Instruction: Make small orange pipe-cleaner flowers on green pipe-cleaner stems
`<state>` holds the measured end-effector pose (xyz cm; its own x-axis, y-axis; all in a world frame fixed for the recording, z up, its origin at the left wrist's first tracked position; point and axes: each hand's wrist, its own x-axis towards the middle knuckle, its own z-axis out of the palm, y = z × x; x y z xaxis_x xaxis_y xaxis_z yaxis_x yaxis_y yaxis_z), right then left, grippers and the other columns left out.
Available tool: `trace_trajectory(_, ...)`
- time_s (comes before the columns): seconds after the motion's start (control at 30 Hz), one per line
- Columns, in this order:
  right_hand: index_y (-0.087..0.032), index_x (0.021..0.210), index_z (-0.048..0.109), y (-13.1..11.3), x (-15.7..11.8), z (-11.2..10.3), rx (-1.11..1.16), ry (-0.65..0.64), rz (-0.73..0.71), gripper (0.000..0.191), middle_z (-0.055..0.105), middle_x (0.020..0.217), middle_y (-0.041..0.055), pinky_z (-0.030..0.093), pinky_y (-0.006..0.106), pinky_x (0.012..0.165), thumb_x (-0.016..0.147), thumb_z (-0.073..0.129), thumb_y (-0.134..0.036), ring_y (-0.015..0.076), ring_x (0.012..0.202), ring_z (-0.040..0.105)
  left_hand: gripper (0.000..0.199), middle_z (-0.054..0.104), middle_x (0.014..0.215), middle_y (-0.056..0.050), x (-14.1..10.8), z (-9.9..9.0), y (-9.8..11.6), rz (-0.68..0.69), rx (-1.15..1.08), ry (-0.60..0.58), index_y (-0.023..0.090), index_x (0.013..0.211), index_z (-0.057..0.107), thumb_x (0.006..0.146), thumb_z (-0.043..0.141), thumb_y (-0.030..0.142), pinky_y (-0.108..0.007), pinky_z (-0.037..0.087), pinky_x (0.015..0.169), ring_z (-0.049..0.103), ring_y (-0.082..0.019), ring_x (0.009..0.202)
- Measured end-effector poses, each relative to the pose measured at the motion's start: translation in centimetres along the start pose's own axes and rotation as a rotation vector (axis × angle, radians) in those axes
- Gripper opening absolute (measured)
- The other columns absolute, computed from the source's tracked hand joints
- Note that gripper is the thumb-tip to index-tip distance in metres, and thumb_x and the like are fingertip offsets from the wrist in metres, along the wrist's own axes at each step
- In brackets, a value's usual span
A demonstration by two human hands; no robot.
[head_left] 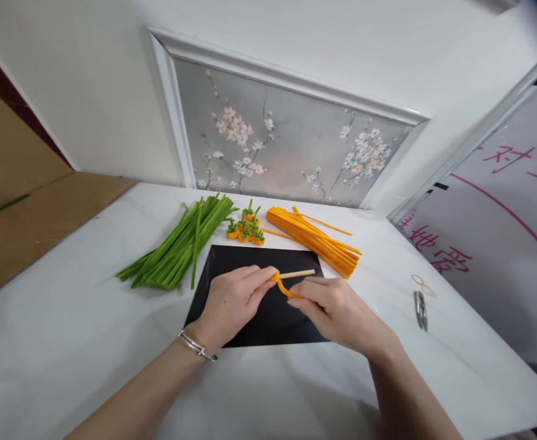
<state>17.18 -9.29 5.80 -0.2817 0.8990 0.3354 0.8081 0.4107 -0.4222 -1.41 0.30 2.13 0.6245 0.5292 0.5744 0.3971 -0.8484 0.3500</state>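
Note:
Above a black mat [268, 327], my left hand [234, 299] pinches the wound end of an orange pipe cleaner [283, 289] around a thin wooden stick [301, 273]. The stick points right from my left fingertips. My right hand [335, 305] grips the other end of the same orange pipe cleaner, which curves between both hands. Behind the mat sits a small cluster of orange and green pieces [246, 227]. A bundle of green pipe cleaners [181, 247] lies to its left, and a bundle of orange pipe cleaners [318, 238] to its right.
Small metal snips [420, 310] and a thin yellowish band [417, 280] lie on the white table [112, 348] at the right. A framed flower panel [286, 134] stands along the back. A whiteboard [501, 232] with red writing is on the right, cardboard [43, 208] on the left.

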Motion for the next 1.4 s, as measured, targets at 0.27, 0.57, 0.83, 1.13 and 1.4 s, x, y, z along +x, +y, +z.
trace_trajectory(0.27, -0.021, 0.088, 0.069, 1.2, 0.5, -0.6, -0.003, 0.268, 0.075, 0.019, 0.067, 0.082, 0.0026, 0.048, 0.025, 0.07, 0.094, 0.052, -0.029, 0.0135, 0.073, 0.062, 0.02, 0.068, 0.077, 0.001, 0.0, 0.1, 0.4, 0.142, -0.012, -0.114, 0.021, 0.102, 0.066, 0.094, 0.048, 0.025, -0.024, 0.043, 0.059, 0.061, -0.013, 0.067)
trace_trajectory(0.57, -0.019, 0.083, 0.071, 4.2, 0.8, -0.3, 0.305, 0.083, 0.222, 0.019, 0.069, 0.077, 0.0012, 0.047, 0.023, 0.061, 0.086, 0.061, -0.035, 0.0137, 0.068, 0.061, 0.017, 0.067, 0.069, 0.001, 0.0, 0.2, 1.0, 0.176, -0.092, -0.072, 0.021, 0.09, 0.067, 0.092, 0.054, 0.03, -0.024, 0.04, 0.057, 0.059, -0.012, 0.063)
trace_trajectory(0.83, -0.017, 0.076, 0.066, 4.0, 0.8, 0.7, 0.23, -0.074, 0.186, 0.031, 0.056, 0.063, -0.002, 0.033, 0.021, 0.051, 0.094, 0.048, -0.035, 0.0097, 0.056, 0.047, 0.009, 0.071, 0.082, 0.003, 0.2, 0.2, 1.3, 0.145, -0.184, -0.104, 0.02, 0.091, 0.06, 0.092, 0.051, 0.017, -0.031, 0.04, 0.079, 0.063, -0.011, 0.07)
trace_trajectory(1.13, -0.021, 0.083, 0.068, 3.3, 0.4, 1.0, 0.078, -0.142, 0.174, 0.021, 0.06, 0.066, -0.0034, 0.033, 0.022, 0.057, 0.093, 0.05, -0.024, 0.0089, 0.056, 0.047, 0.019, 0.067, 0.077, 0.002, -0.1, 0.3, 1.1, -0.149, -0.262, -0.299, 0.022, 0.111, 0.049, 0.094, 0.039, 0.018, -0.023, 0.045, 0.06, 0.065, -0.015, 0.067)
trace_trajectory(1.4, -0.02, 0.068, 0.055, 1.5, 0.0, 1.2, -0.103, -0.256, 0.133, 0.024, 0.057, 0.062, -0.0041, 0.028, 0.023, 0.056, 0.091, 0.053, -0.027, 0.0092, 0.055, 0.044, 0.016, 0.068, 0.079, 0.002, 0.1, 0.0, 0.7, -0.255, -0.151, -0.317, 0.024, 0.106, 0.05, 0.096, 0.037, 0.021, -0.025, 0.045, 0.062, 0.066, -0.017, 0.072)
